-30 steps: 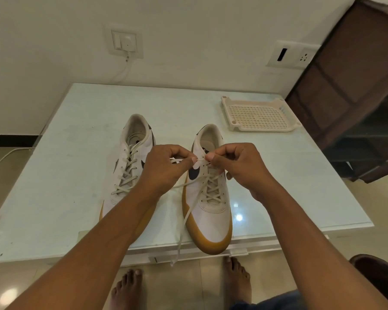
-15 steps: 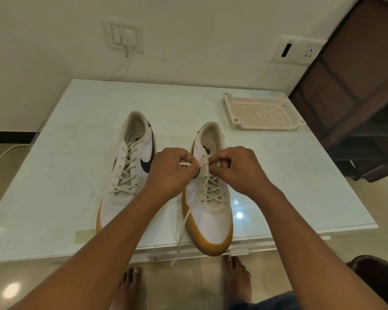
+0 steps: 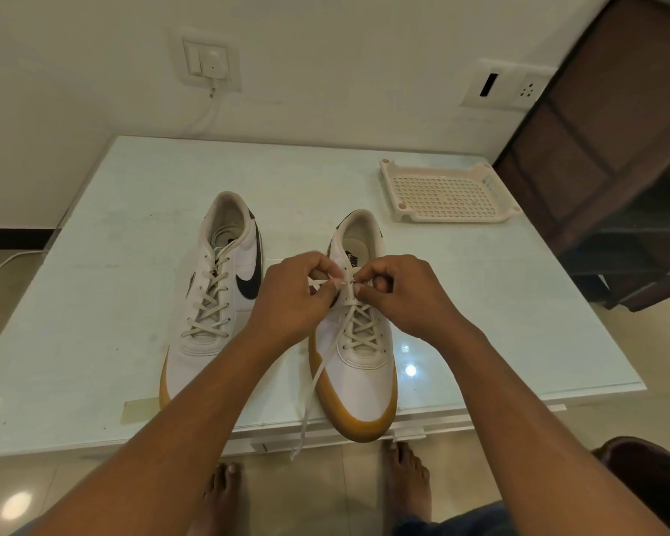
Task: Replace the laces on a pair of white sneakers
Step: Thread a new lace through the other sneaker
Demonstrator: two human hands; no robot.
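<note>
Two white sneakers with tan soles stand side by side on a pale table [image 3: 124, 210]. The left sneaker [image 3: 217, 295] is fully laced. Over the upper eyelets of the right sneaker [image 3: 358, 377], my left hand [image 3: 298, 295] and my right hand [image 3: 407, 292] meet. Both pinch the white lace [image 3: 318, 373] near the top of the tongue. One loose end of that lace trails down past the shoe's left side and hangs over the table's front edge.
A white perforated plastic tray [image 3: 445, 193] lies at the table's back right. A dark brown cabinet [image 3: 612, 148] stands to the right. Wall sockets [image 3: 209, 63] and a cable are behind the table. Bare feet [image 3: 409, 481] show below the front edge.
Both hands have dropped slightly and closed in over the right sneaker's top eyelets. The lace end they held up a second ago now sits lower, at the tongue.
</note>
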